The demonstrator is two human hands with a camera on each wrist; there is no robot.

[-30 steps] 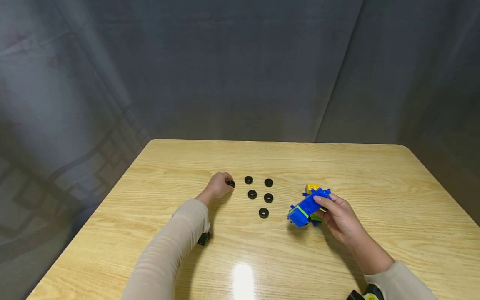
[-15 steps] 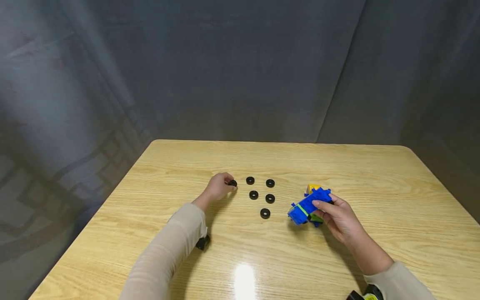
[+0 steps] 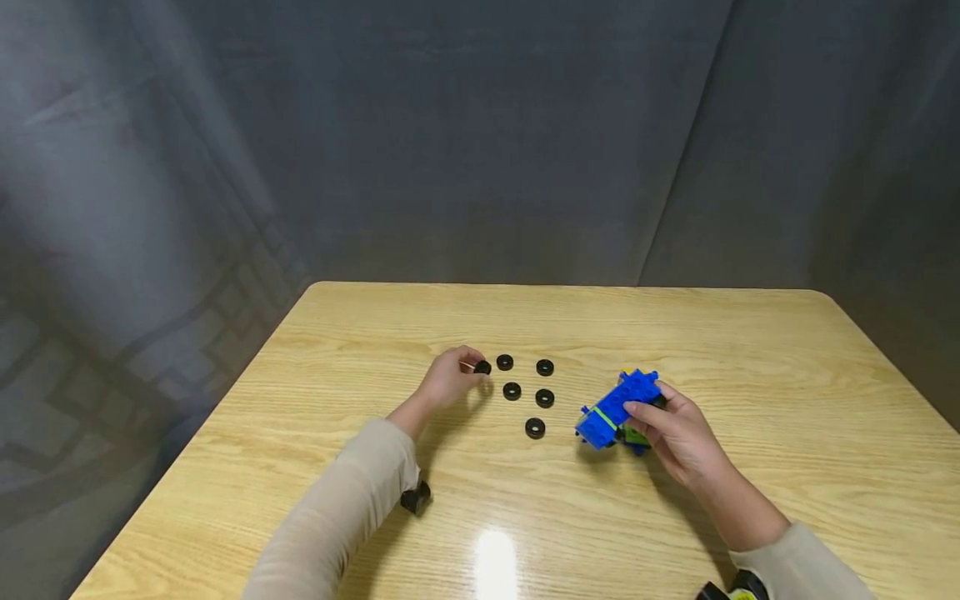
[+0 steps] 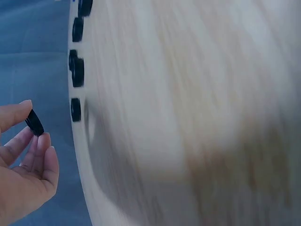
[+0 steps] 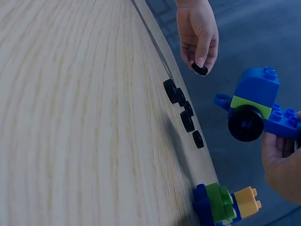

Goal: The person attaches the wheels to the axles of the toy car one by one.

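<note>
A: Left hand (image 3: 448,381), centre of the head view?
B: Pinches a black wheel (image 3: 482,367), probably for fine control.
A: Right hand (image 3: 681,437), lower right?
B: Grips the blue vehicle (image 3: 617,402) right of centre, likely for steadiness; loose wheels (image 3: 512,396) lie between.

My head view looks down and forward across the desk (image 3: 600,533) to its far edge; my wrist views, low and close, show it turned sideways; those two share black rings (image 5: 186,121) and my left hand (image 5: 200,35).
</note>
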